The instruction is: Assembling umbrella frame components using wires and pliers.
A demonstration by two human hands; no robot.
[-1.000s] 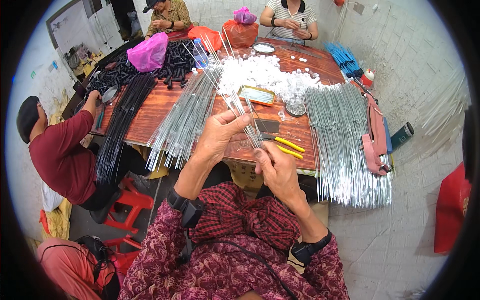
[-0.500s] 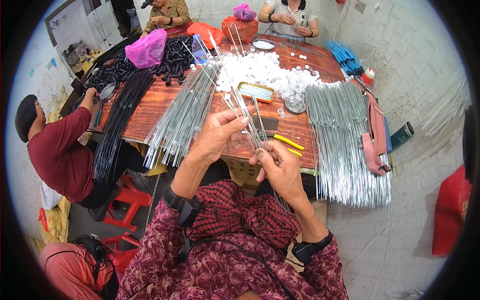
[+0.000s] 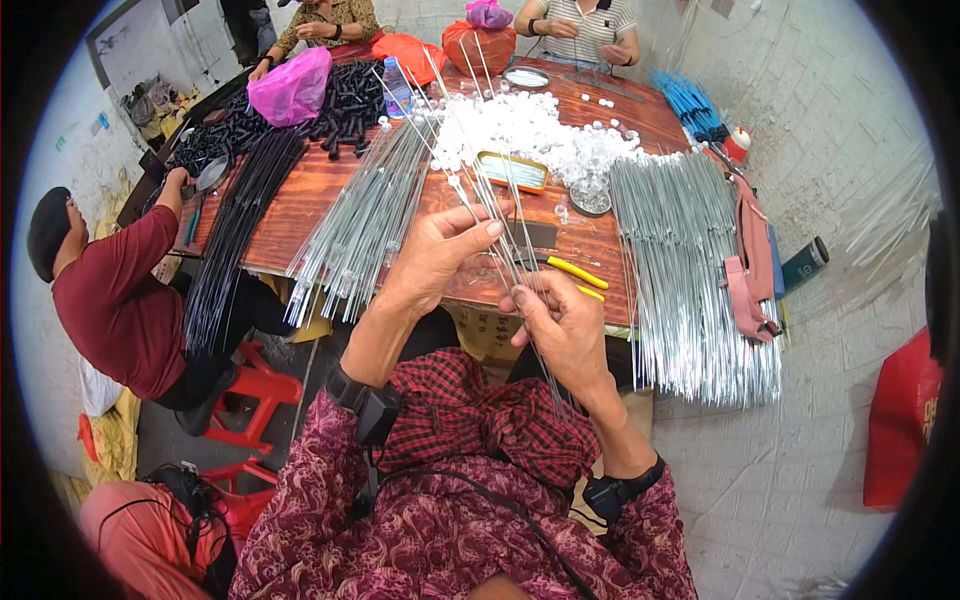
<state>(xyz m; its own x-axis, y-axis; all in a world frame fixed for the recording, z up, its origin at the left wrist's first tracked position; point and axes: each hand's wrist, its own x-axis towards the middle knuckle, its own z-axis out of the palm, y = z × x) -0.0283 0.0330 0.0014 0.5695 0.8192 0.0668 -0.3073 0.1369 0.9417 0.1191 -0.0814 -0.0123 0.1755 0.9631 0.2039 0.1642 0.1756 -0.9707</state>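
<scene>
My left hand (image 3: 440,258) pinches several long thin metal wires (image 3: 462,140) between thumb and fingers above the table's near edge. My right hand (image 3: 562,325) is closed round the lower part of the same wires, whose ends hang toward my lap. Small clear pieces sit on some of the wires above my left hand. Just beyond my right hand lie pliers with yellow handles (image 3: 575,270), partly hidden by it. A yellow-rimmed tin (image 3: 512,172) stands behind the wires, beside a heap of small white and clear plastic pieces (image 3: 530,125).
Bundles of silver wires (image 3: 365,225) and black wires (image 3: 245,230) overhang the table (image 3: 285,225) at left. Another silver bundle (image 3: 685,270) overhangs at right, beside a pink strap (image 3: 745,290). A person in maroon (image 3: 120,300) sits left; two people work across the table.
Both hands keep their hold on the wires and have hardly moved; the wires' upper ends have shifted slightly. Across the table, the two people's hands have moved.
</scene>
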